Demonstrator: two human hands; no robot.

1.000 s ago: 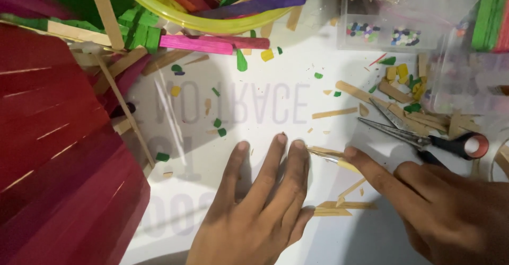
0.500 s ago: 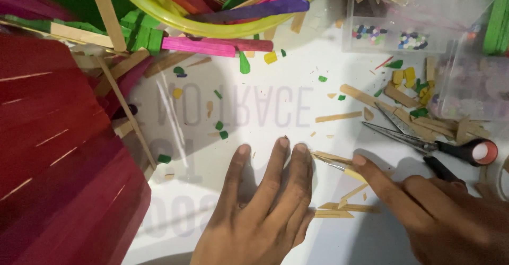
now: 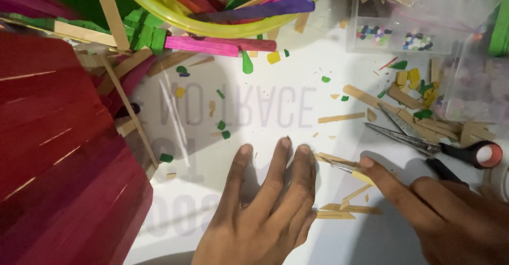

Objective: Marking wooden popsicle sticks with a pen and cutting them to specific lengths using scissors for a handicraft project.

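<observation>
Two hands: both low on the white surface (image 3: pixel 275 106).
Left hand (image 3: pixel 265 206): fingers spread flat, holding nothing.
Right hand (image 3: pixel 445 212): forefinger pins a yellow stick piece (image 3: pixel 361 176).
Scissors (image 3: pixel 435 147): just beyond, untouched.

Matt pale wooden sticks (image 3: pixel 339 161) – some painted; glossy yellow plastic bowl (image 3: pixel 175 15); shiny metal scissors (image 3: pixel 419 143) with plastic handles.

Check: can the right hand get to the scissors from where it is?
Probably yes. The right hand presses a wooden stick piece just below the open scissors, whose black and red handles lie close above its knuckles. Only loose stick scraps lie around; nothing stands between them.
</observation>
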